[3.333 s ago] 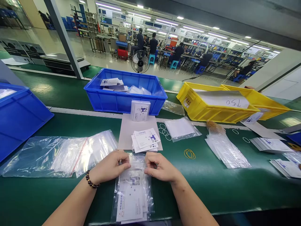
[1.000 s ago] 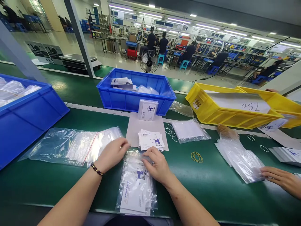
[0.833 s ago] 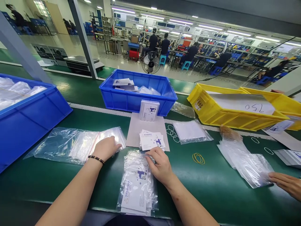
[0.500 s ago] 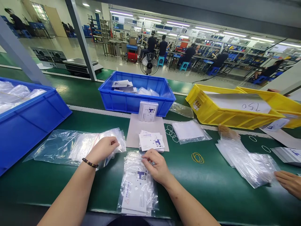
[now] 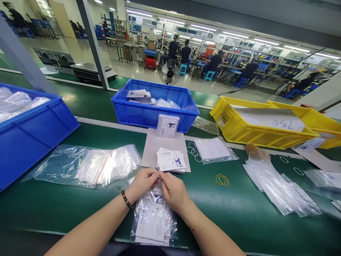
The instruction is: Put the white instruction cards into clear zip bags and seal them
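The green worktop [image 5: 207, 220] is crossed by a white strip and backed by a wide, bright workshop. At its near edge, a pile of bagged cards [image 5: 150, 227] is laid, and over it a clear bag [image 5: 153, 197] is held. The bag's top is pinched by the closed fingers of the left hand [image 5: 145, 183] and the right hand [image 5: 173, 190], whose tips are brought together. A beaded bracelet [image 5: 126, 200] is worn on the left wrist.

Just beyond, loose cards [image 5: 170, 160] are spread on a grey board [image 5: 147, 156], with a card stack [image 5: 167, 126] stood upright behind them, before a blue bin [image 5: 157, 117]. To the left, clear bags [image 5: 121, 161] are fanned out; to the right, yellow rubber bands [image 5: 222, 180] are left on the bare green. Farther right, yellow bins [image 5: 261, 131] are set.

Past the worktop, a fan [image 5: 169, 72] is stood on the shiny floor [image 5: 128, 71]. Blue stools [image 5: 209, 75] are occupied by dark-clothed people [image 5: 213, 63] along benches lit by ceiling tubes [image 5: 204, 27].
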The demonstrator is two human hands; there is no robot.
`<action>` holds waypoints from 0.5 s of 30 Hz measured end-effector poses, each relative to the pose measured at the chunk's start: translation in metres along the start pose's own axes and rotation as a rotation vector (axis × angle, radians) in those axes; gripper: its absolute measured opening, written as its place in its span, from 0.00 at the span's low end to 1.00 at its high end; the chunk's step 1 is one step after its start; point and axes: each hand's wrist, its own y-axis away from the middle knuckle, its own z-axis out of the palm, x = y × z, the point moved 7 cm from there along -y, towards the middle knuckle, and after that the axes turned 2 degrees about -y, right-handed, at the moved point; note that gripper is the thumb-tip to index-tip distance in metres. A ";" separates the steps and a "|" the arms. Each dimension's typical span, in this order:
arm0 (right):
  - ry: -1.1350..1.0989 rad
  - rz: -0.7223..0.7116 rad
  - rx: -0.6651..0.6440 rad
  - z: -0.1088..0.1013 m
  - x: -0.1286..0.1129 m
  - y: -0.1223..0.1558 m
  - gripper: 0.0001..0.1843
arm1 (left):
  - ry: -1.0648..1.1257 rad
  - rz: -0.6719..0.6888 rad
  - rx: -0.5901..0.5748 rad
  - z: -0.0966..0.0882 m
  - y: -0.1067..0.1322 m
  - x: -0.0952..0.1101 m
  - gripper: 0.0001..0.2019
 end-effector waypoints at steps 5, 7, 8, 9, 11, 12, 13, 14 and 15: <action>-0.182 0.141 -0.017 -0.002 0.004 -0.003 0.11 | 0.029 0.027 0.066 -0.002 0.002 -0.001 0.19; -0.259 0.239 -0.039 -0.002 0.010 -0.003 0.07 | -0.012 0.062 0.085 -0.004 0.003 0.000 0.18; -0.290 0.271 -0.046 -0.001 0.012 -0.002 0.08 | -0.028 0.075 0.079 -0.003 0.003 0.001 0.18; -0.311 0.288 -0.051 0.000 0.013 -0.002 0.10 | -0.044 0.084 0.068 -0.002 0.003 0.001 0.18; -0.299 0.283 -0.065 0.002 0.014 -0.002 0.14 | -0.098 0.104 0.044 0.000 0.004 0.002 0.18; -0.258 0.270 -0.066 0.002 0.014 -0.001 0.15 | -0.139 0.119 0.037 0.002 0.005 0.003 0.17; -0.195 0.254 -0.056 0.002 0.014 -0.001 0.16 | -0.187 0.131 0.036 0.004 0.006 0.004 0.17; -0.114 0.236 -0.033 0.001 0.014 -0.001 0.16 | -0.235 0.139 0.036 0.005 0.007 0.005 0.16; -0.025 0.216 0.006 -0.002 0.013 -0.001 0.16 | -0.276 0.139 0.032 0.007 0.008 0.005 0.16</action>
